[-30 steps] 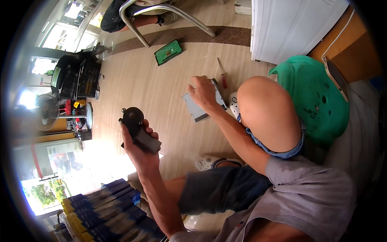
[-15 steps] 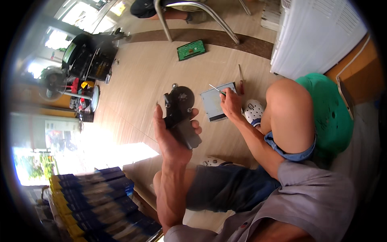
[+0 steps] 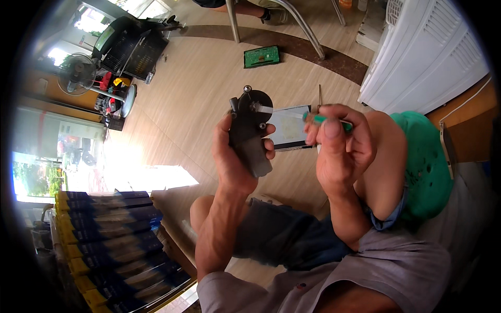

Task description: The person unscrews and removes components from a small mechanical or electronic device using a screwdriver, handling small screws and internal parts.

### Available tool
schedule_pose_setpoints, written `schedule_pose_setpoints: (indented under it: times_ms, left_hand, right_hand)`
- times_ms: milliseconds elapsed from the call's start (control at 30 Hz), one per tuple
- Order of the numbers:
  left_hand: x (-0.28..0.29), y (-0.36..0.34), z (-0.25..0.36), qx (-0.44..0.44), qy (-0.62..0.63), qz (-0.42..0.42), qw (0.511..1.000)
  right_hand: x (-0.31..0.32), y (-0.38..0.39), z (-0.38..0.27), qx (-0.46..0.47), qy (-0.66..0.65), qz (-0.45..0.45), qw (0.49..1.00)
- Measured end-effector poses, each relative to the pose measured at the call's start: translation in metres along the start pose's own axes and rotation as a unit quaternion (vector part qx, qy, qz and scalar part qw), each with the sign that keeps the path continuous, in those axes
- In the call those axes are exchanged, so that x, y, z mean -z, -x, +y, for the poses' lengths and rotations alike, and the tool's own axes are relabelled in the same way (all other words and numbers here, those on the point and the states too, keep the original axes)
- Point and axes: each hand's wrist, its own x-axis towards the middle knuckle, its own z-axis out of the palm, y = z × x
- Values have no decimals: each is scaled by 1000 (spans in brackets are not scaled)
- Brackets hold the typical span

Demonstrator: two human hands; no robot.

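Observation:
A black device with a round disc and small silver knobs (image 3: 250,130) is gripped in my left hand (image 3: 232,161), held upright above the floor. My right hand (image 3: 339,151) is raised beside it, closed on a green-handled screwdriver (image 3: 340,123) whose pale, blurred shaft points left toward the middle of the disc; I cannot tell whether it touches. Behind both hands a flat grey metal unit (image 3: 287,133) lies on the floor. The thin shaft of another screwdriver (image 3: 320,94) shows beyond that unit, its handle hidden.
A green circuit board (image 3: 261,56) lies near chair legs (image 3: 308,41), with another person's leg (image 3: 250,10) behind. A white appliance (image 3: 417,47) and green plastic seat (image 3: 428,188) are at right; a fan (image 3: 75,73), black crates (image 3: 141,52) and stacked blue-yellow boxes (image 3: 115,235) at left.
My right hand has picked up the green screwdriver from around the grey unit and raised it to the device. My left hand has moved up and right with the device.

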Motion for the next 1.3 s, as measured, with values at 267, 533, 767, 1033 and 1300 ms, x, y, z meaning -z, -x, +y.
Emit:
schedule_pose_setpoints:
  times_ms: [267, 533, 767, 1033, 1300]
  left_hand:
    - [-17, -2, -5, 1, -37, 14, 999]
    - [-16, 4, -7, -27, -89, 42, 995]
    - [-17, 6, -4, -22, -119, 46, 992]
    - [-14, 7, -6, -38, -134, 18, 990]
    - [-14, 6, -7, -50, -148, 21, 988]
  right_hand:
    - [-5, -8, -1, 79, -2, -68, 994]
    - [-6, -1, 3, 67, 31, -89, 993]
    - [-9, 1, 4, 62, 3, -76, 995]
    - [-9, -1, 5, 65, 10, -86, 994]
    - [-9, -3, 8, 71, 8, -85, 994]
